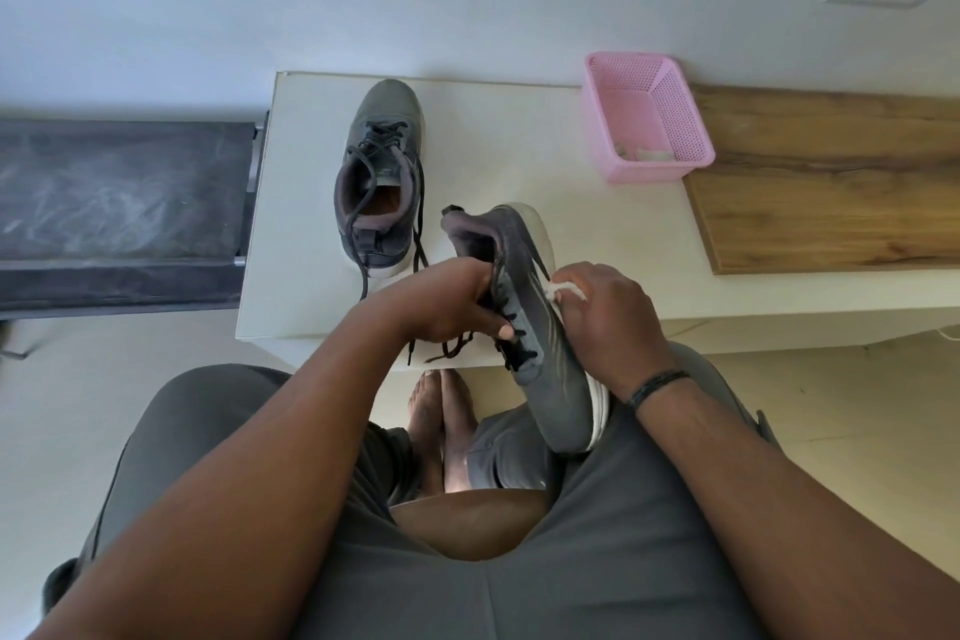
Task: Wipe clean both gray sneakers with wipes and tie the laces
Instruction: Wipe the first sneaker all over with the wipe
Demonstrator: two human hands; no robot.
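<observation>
One gray sneaker (pixel 382 156) stands upright on the white table (pixel 498 156), toe pointing away, its black laces loose and trailing toward the front edge. My left hand (pixel 452 301) grips the second gray sneaker (pixel 540 327) at its tongue and lace area, holding it tilted on its side above the table edge with its toe down near my right thigh. My right hand (pixel 608 312) pinches a crumpled white wipe (pixel 566 290) against that sneaker's side, close to the white sole. This shoe's laces hang untied under my left hand.
A pink plastic basket (pixel 647 120) with crumpled wipes inside sits at the table's back right, beside a wooden board (pixel 831 182). A dark padded bench (pixel 119 203) stands to the left of the table. My knees and bare feet are below the table edge.
</observation>
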